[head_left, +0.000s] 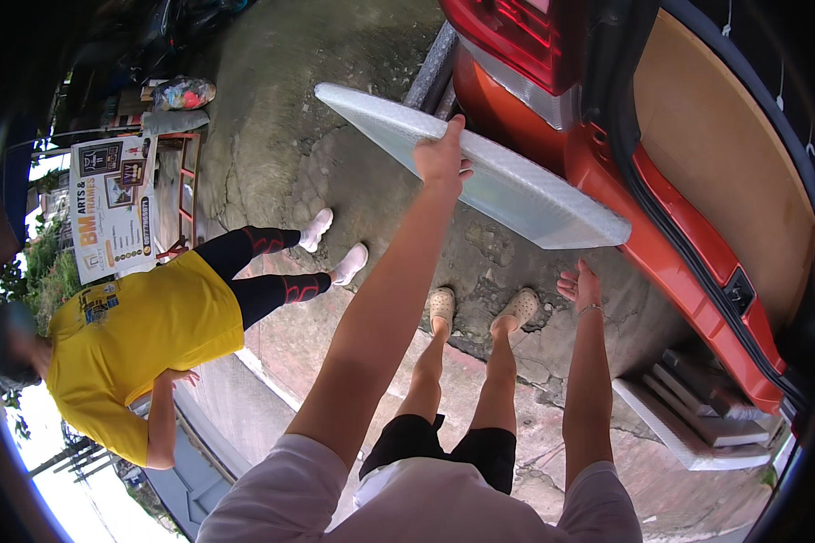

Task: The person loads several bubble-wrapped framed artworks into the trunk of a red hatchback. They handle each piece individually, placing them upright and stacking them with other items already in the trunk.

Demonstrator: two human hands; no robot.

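A large flat panel in bubble wrap (507, 172) is held on its edge by my left hand (441, 158), whose fingers curl over the top edge near its middle. The panel slants from the upper left down toward the right, close beside the open rear of an orange-red car (598, 172). Just below the panel's right corner, my right hand (581, 285) is apart from it, palm turned up, fingers loosely bent and apart, with nothing in them. What the panel is under its wrap cannot be made out.
At the left stands a person in a yellow shirt (145, 312), beside a printed sign board (113, 208). More wrapped flat panels (693, 416) lean low at the right. A brown board (715, 172) lies inside the car's rear. The concrete floor (272, 136) is cracked and uneven.
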